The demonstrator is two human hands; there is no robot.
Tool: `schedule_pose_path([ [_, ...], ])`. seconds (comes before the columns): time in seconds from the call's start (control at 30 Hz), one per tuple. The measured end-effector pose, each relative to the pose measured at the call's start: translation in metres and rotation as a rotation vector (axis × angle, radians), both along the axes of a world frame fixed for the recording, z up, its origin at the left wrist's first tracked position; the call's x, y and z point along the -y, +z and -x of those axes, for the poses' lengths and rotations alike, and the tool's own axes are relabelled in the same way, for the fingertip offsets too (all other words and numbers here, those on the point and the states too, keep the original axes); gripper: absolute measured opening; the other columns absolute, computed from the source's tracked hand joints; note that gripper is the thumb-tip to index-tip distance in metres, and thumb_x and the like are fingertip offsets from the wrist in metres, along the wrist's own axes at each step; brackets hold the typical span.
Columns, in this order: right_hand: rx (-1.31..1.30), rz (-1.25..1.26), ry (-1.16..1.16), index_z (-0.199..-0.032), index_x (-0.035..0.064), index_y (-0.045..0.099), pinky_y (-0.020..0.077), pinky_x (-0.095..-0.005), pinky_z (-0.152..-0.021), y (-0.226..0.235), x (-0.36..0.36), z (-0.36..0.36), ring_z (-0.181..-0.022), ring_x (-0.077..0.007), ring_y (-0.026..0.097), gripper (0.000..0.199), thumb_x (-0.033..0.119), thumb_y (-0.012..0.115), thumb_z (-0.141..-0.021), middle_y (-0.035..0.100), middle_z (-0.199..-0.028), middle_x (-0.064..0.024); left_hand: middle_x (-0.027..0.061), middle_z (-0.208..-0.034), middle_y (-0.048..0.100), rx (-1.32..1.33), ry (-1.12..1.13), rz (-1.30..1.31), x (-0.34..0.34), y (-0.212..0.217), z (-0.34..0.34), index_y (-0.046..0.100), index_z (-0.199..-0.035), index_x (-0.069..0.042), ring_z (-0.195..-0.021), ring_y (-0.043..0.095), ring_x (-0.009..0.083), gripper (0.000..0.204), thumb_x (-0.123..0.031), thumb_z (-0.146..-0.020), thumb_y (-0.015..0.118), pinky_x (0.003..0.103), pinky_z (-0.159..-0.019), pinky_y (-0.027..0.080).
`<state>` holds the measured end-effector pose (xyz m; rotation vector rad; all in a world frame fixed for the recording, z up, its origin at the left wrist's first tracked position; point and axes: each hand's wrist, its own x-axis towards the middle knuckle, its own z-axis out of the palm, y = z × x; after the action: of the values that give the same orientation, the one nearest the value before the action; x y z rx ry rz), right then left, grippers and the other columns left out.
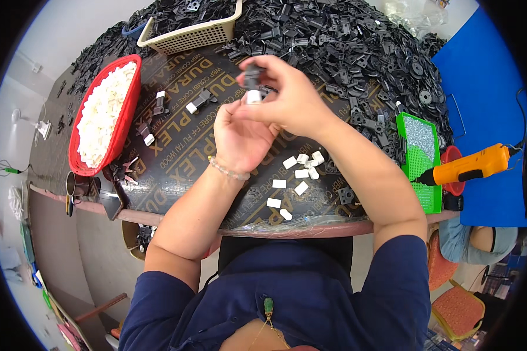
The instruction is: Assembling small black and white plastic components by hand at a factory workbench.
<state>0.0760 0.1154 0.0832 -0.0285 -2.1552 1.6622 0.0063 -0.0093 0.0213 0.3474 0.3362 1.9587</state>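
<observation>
- Pinching a black plastic fitting (252, 76) with a white cap (253, 97) at its lower end, the right hand (284, 96) has its grip closed over the counter (178, 152).
- Cupped palm-up just below, the left hand (244, 136) has its fingers mostly hidden, so I cannot tell whether its grip pinches anything.
- The fitting could twist or drop if the right fingertips slip on its small, blurred body; a cap not fully seated could come loose.
- Loose white caps (279, 183) lie between the forearms, some near the front edge; a low elbow or sleeve might sweep them off.
- Three capped fittings (200, 101) lie left of the hands; a wide reach could knock them about.
- The orange power screwdriver (474, 165) points its tip over the green tray (430, 200); a tug on its cord (522, 120) might jolt the tray and scatter the silvery fasteners (420, 136).
</observation>
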Motion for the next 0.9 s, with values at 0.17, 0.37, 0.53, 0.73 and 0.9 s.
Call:
schedule_pose_path([
  [0.17, 0.173, -0.445, 0.064, -0.137, 0.0008, 0.049, 0.0481, -0.0404, -0.100, -0.005, 0.041, 0.062, -0.118, -0.0355, 0.059, 0.089, 0.031, 0.089, -0.063, 0.062, -0.125, -0.0197, 0.0041, -0.135, 0.057, 0.068, 0.210, 0.133, -0.005, -0.021, 0.012, 0.050, -0.138, -0.016, -0.128, 0.053, 0.0207, 0.057, -0.055, -0.096, 0.050, 0.042, -0.109, 0.042],
  [0.37, 0.003, -0.943, -0.237, -0.117, 0.0067, 0.066, 0.0516, -0.0435, -0.091, -0.023, 0.013, 0.094, -0.109, -0.0319, 0.061, 0.039, 0.025, 0.072, -0.083, 0.066, -0.110, -0.0123, 0.0141, -0.136, 0.055, 0.202, 0.368, 0.424, -0.010, -0.027, 0.034, 0.044, -0.138, -0.008, -0.126, 0.052, 0.0264, 0.048, -0.041, -0.103, 0.041, 0.044, -0.108, 0.041],
  [0.53, 0.538, -1.071, -0.368, -0.114, 0.0054, 0.063, 0.0565, -0.0441, -0.081, -0.039, -0.037, 0.030, -0.097, -0.0356, 0.068, 0.043, 0.023, 0.078, -0.078, 0.063, -0.107, -0.0173, 0.0213, -0.141, 0.047, 0.116, 0.380, 0.494, -0.009, -0.014, 0.017, 0.039, -0.142, -0.002, -0.127, 0.051, 0.0293, 0.049, -0.030, -0.103, 0.045, 0.043, -0.108, 0.041],
  [0.73, 0.303, -0.777, -0.356, -0.119, 0.0048, 0.061, 0.0559, -0.0375, -0.079, -0.057, -0.051, -0.019, -0.090, -0.0274, 0.066, 0.048, 0.014, 0.079, -0.076, 0.061, -0.110, -0.0143, 0.0178, -0.140, 0.049, -0.149, 0.230, 0.511, -0.010, -0.011, -0.002, 0.036, -0.147, -0.004, -0.129, 0.049, 0.0283, 0.053, -0.023, -0.101, 0.054, 0.044, -0.109, 0.040],
  [0.9, 0.181, -0.330, -0.084, -0.125, 0.0063, 0.061, 0.0547, -0.0298, -0.080, -0.025, -0.019, -0.048, -0.094, -0.0167, 0.062, 0.053, 0.010, 0.081, -0.075, 0.058, -0.112, -0.0081, 0.0128, -0.127, 0.060, -0.216, 0.020, 0.383, -0.007, -0.005, -0.010, 0.052, -0.135, -0.002, -0.114, 0.060, 0.0229, 0.037, -0.021, -0.103, 0.053, 0.039, -0.098, 0.051],
])
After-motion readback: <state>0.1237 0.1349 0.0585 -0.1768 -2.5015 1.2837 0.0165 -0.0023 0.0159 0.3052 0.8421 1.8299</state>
